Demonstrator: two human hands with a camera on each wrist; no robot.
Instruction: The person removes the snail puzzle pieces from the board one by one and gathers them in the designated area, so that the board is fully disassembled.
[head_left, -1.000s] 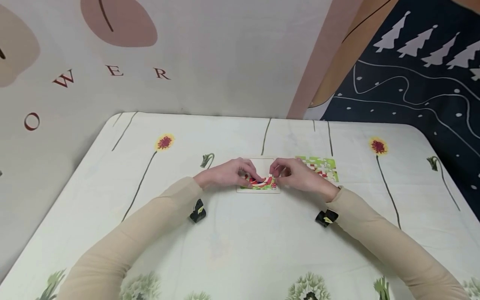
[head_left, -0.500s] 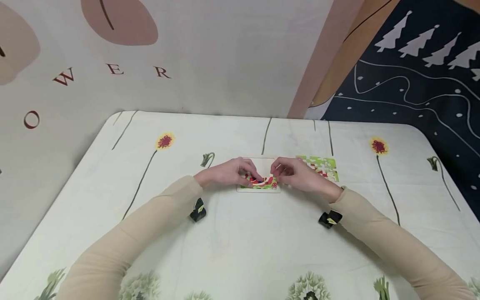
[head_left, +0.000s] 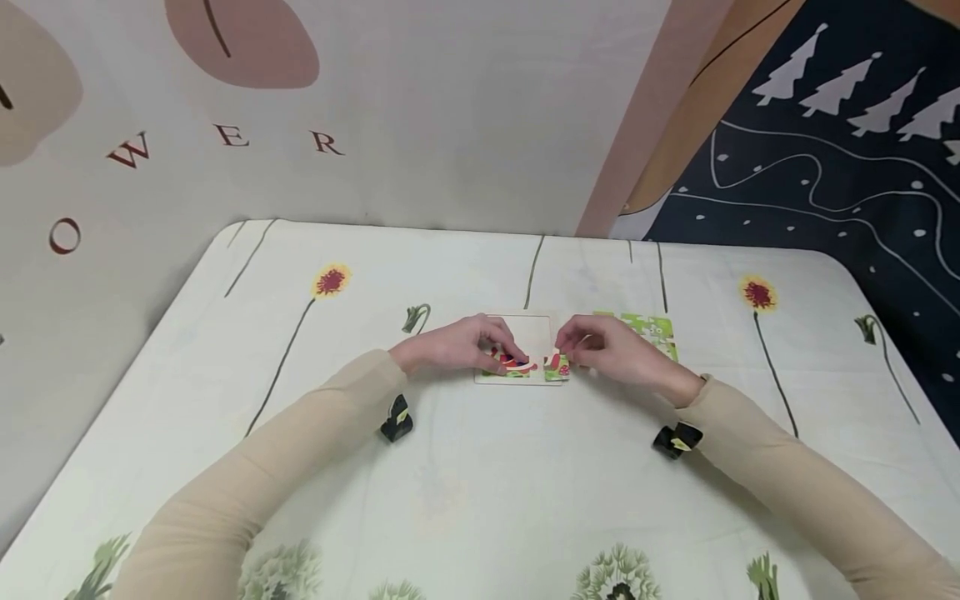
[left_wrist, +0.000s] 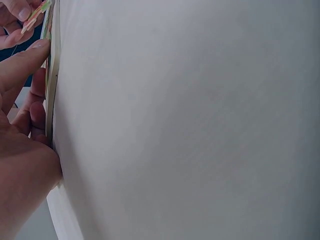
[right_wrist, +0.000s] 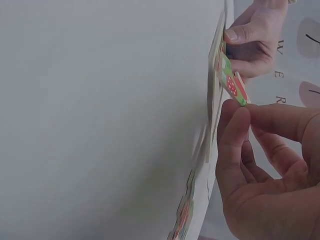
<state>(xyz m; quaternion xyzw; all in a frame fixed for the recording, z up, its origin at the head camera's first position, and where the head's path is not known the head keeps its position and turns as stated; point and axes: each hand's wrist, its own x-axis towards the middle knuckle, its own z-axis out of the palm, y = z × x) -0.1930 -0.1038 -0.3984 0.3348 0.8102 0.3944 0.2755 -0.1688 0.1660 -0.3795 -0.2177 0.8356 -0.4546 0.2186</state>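
A small puzzle board [head_left: 532,332] with a pale tray lies in the middle of the table. Along its near side several red and green puzzle pieces [head_left: 510,372] are set in. My left hand [head_left: 453,344] rests on the board's left part, thumb and fingertips touching the pieces. Between thumb and fingertips, my right hand [head_left: 611,346] pinches a puzzle piece [right_wrist: 233,86], green with a red, white-dotted mushroom. That piece is tilted over the board's right edge, apart from the other pieces.
More green and red puzzle pieces [head_left: 652,332] lie in a group to the right of the board, partly behind my right hand. A white floral cloth [head_left: 480,483] covers the table, with a printed wall [head_left: 450,125] behind it.
My right hand has moved right, drawing the mushroom piece away from the pieces on the board and leaving a gap. My left hand stays in place.
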